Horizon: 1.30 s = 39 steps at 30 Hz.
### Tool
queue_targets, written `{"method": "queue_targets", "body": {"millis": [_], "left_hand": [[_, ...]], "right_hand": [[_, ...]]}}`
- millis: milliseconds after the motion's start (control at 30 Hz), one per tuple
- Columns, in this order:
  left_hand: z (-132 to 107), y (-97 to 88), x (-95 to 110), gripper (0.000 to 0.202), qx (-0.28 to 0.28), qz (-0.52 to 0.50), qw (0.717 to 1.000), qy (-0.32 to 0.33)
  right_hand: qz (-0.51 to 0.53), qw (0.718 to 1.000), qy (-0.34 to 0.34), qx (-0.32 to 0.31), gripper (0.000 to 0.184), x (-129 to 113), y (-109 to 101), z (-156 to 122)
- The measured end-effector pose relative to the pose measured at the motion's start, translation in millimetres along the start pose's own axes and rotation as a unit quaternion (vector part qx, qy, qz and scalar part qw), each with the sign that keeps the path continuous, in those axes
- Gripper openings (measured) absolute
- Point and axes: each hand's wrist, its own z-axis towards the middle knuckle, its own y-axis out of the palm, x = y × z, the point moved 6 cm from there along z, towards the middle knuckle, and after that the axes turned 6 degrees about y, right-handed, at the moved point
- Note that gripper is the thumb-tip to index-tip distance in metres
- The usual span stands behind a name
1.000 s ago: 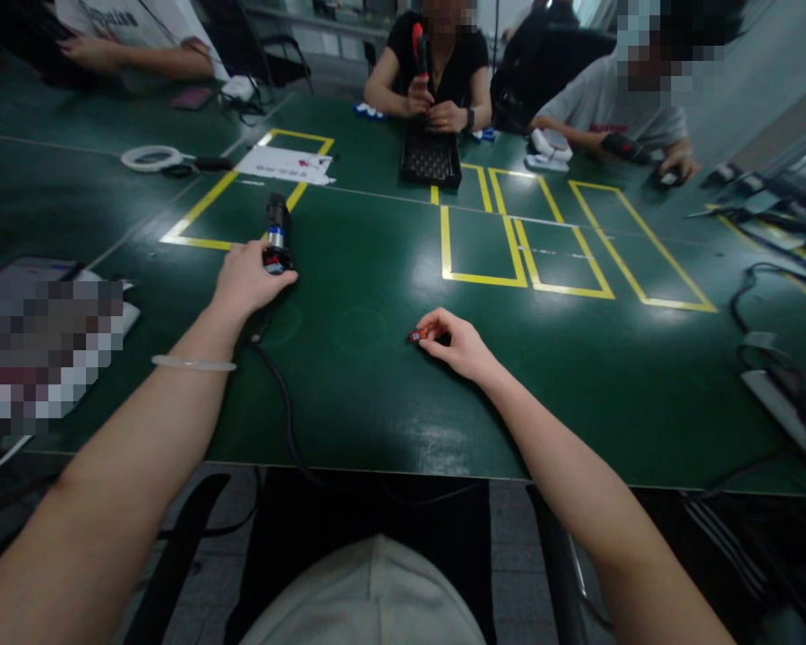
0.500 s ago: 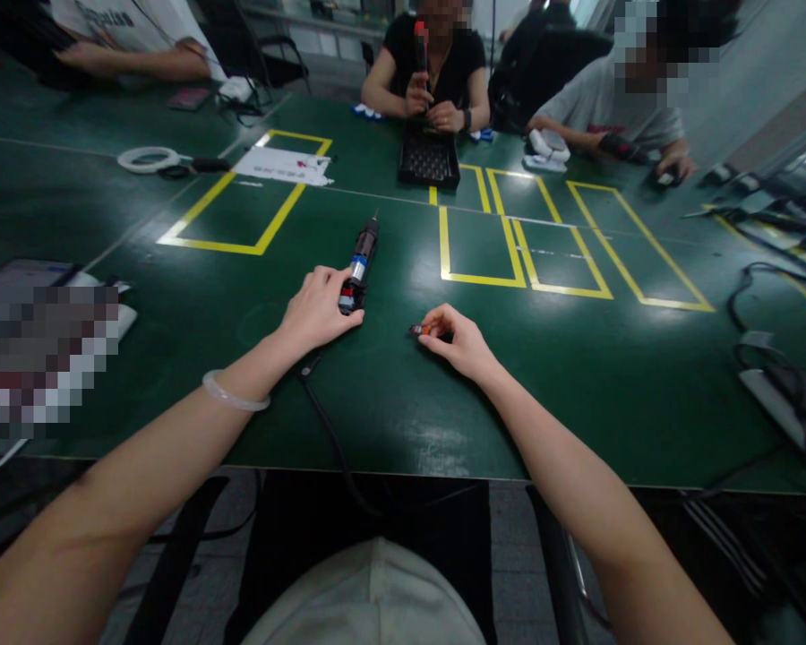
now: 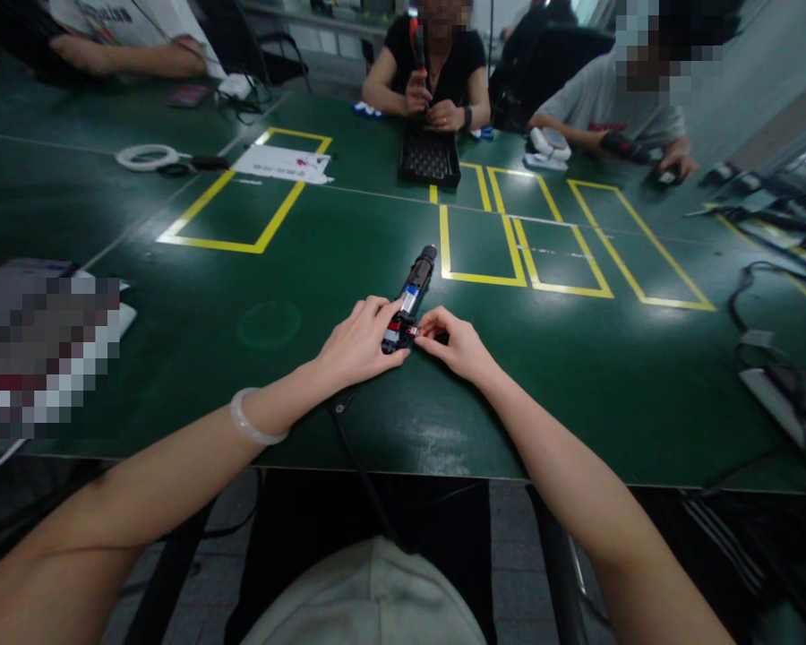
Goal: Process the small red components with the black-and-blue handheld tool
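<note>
My left hand (image 3: 359,345) is closed round the rear of an electric screwdriver (image 3: 413,291), just above the green table. Its black body shows silver, blue and red parts inside, and its nose points away from me, slightly right. A black cord (image 3: 349,439) runs from below my left hand over the table's near edge. My right hand (image 3: 462,348) pinches a small red and dark part (image 3: 415,331) between thumb and fingertips. That part is right beside the screwdriver's rear; whether they touch I cannot tell.
Yellow tape outlines (image 3: 484,279) mark the green table (image 3: 242,403). Across it, a person works over a black tray (image 3: 430,166); two others sit at the far sides. A white paper (image 3: 278,164) and a coiled white cable (image 3: 146,159) lie left, dark cables (image 3: 772,269) right.
My left hand has brought the screwdriver right and nearer to me, up against the small part. My right hand has stayed almost in place, still pinching that part.
</note>
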Motion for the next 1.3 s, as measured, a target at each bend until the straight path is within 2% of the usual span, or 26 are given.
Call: {"method": "queue_targets", "body": {"millis": [200, 333, 533, 833, 1100, 1300], "left_hand": [[-1, 1.4, 6, 0.071, 0.008, 0.012, 1.000, 0.023], [0, 0.3, 7, 0.069, 0.011, 0.030, 0.999, 0.027], [-1, -0.2, 11, 0.067, 0.015, 0.058, 0.998, 0.025], [2, -2.8, 13, 0.062, 0.019, 0.095, 0.995, -0.018], [5, -1.9, 12, 0.064, -0.003, 0.100, 0.994, -0.042], [7, -1.6, 10, 0.065, -0.002, 0.114, 0.993, -0.035]], "right_hand": [[-0.100, 0.995, -0.019, 0.016, 0.015, -5, 1, 1], [-0.083, 0.997, -0.011, -0.002, 0.012, -5, 4, 1], [-0.068, 0.996, -0.047, -0.016, 0.005, -10, 5, -1], [-0.105, 0.992, -0.064, -0.008, 0.020, -13, 2, -5], [-0.077, 0.994, -0.069, -0.016, 0.023, -14, 4, -5], [-0.056, 0.997, -0.056, -0.007, 0.028, -8, 0, -5]]}}
